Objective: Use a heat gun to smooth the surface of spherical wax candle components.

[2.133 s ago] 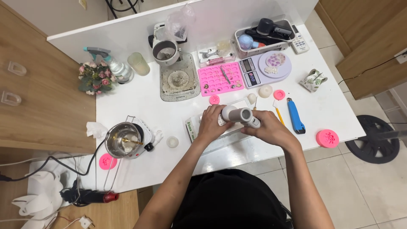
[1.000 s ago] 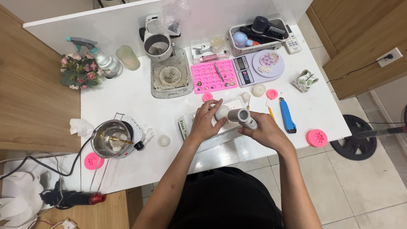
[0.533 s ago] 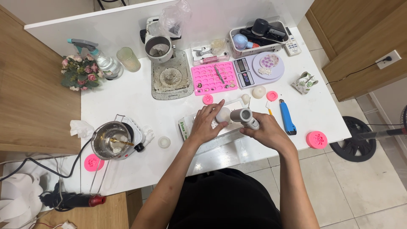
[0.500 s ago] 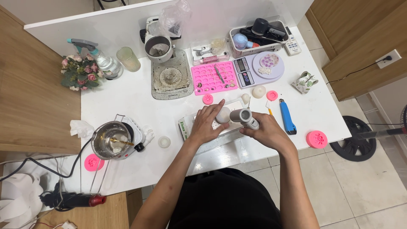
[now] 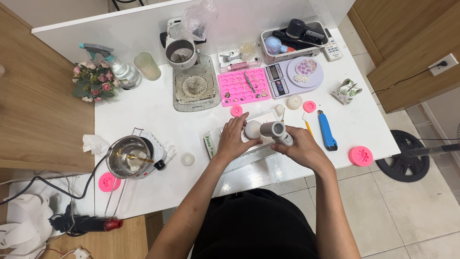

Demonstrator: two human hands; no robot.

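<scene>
White and rounded, a small ball [image 5: 252, 128] is pressed at the near middle of the table [image 5: 158, 108], on a pale board [image 5: 230, 139]. It is judged light, smooth and fairly fragile, perhaps wax or plaster, so it is best steadied from the sides and top with gentle pressure. The left hand [image 5: 234, 139] is laid over the board with its fingers [image 5: 241, 123] spread loosely, the tips touching the ball's left side. A grey tool [image 5: 278, 131], short and cylindrical, is gripped by the right hand [image 5: 302, 149], fingers curled tightly around its body, its wide end held against the ball. A blue knife [image 5: 327, 131] lies just beside.
</scene>
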